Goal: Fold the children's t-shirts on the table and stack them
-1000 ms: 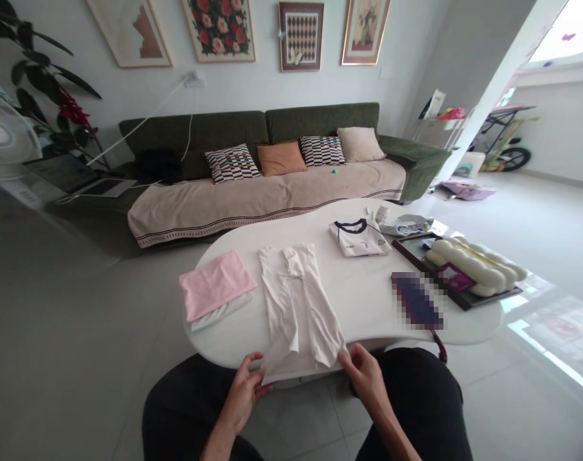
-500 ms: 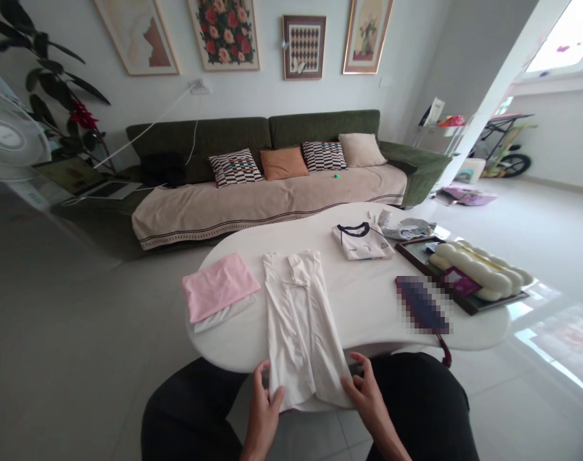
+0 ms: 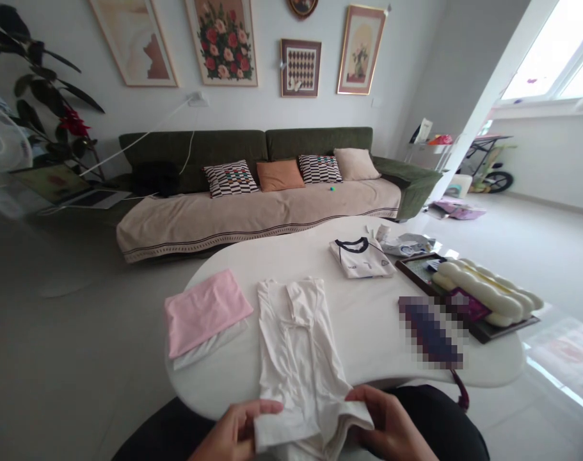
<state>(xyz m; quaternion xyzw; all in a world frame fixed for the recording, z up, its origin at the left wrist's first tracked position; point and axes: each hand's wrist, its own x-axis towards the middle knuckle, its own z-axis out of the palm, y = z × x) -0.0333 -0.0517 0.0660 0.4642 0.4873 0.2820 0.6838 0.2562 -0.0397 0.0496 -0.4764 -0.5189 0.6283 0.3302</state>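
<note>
A long white garment (image 3: 295,346) lies lengthwise on the white oval table (image 3: 368,320), its near hem hanging over the front edge. My left hand (image 3: 236,432) grips the hem's left corner with the thumb on top. My right hand (image 3: 391,426) pinches the bunched right corner of the same hem. Both hands are low in the view, over my dark-clad lap.
A folded pink cloth (image 3: 205,310) on a white one lies left of the garment. A folded white shirt with dark collar (image 3: 361,255) sits farther back. A dark tray with a cream cushion-like object (image 3: 487,291) and a blurred dark item (image 3: 430,330) are at right. A green sofa (image 3: 272,173) stands behind.
The near hem has been lifted and gathered toward me in both hands. The view has tilted up and the hands sit lower in the frame.
</note>
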